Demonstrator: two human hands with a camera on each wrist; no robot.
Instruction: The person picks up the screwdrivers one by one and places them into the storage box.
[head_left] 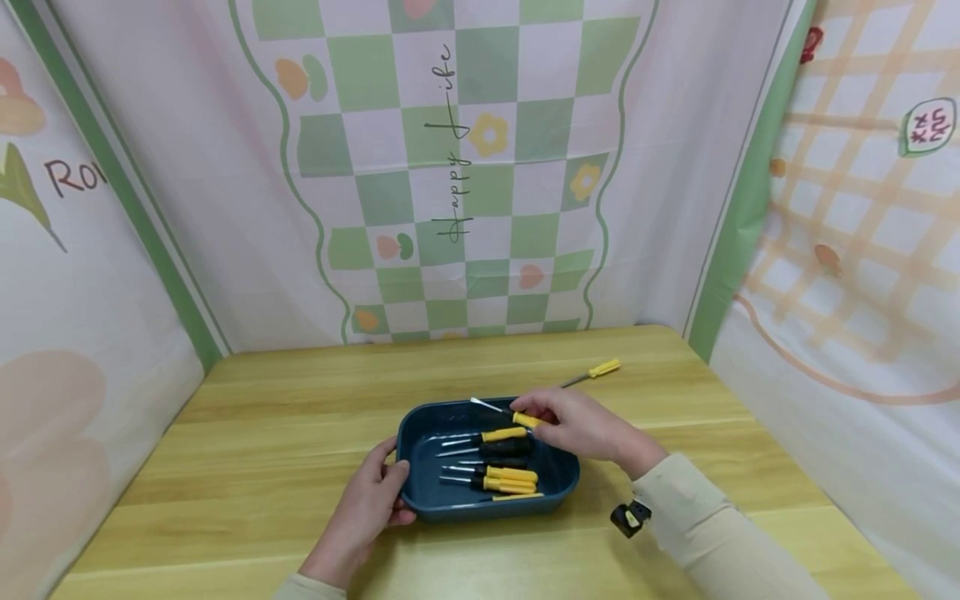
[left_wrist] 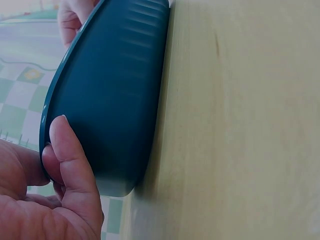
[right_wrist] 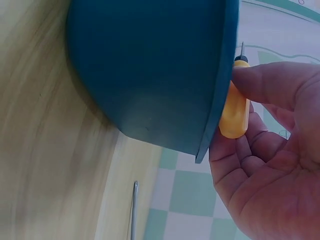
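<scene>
A dark blue rectangular tray with rounded corners stands on the wooden table. My left hand grips its left end, thumb over the rim and fingers against the outer wall, as the left wrist view shows. Over the far right part of the tray, my right hand pinches a screwdriver by its yellow handle, with the shaft pointing left. Inside the tray lie several screwdrivers with yellow or black handles, their shafts mostly pointing left. Another yellow-handled screwdriver lies on the table behind the right hand.
The light wooden table extends around the tray. A patterned curtain hangs behind its far edge, with more printed cloth at both sides. A small black device sits at the right sleeve's cuff.
</scene>
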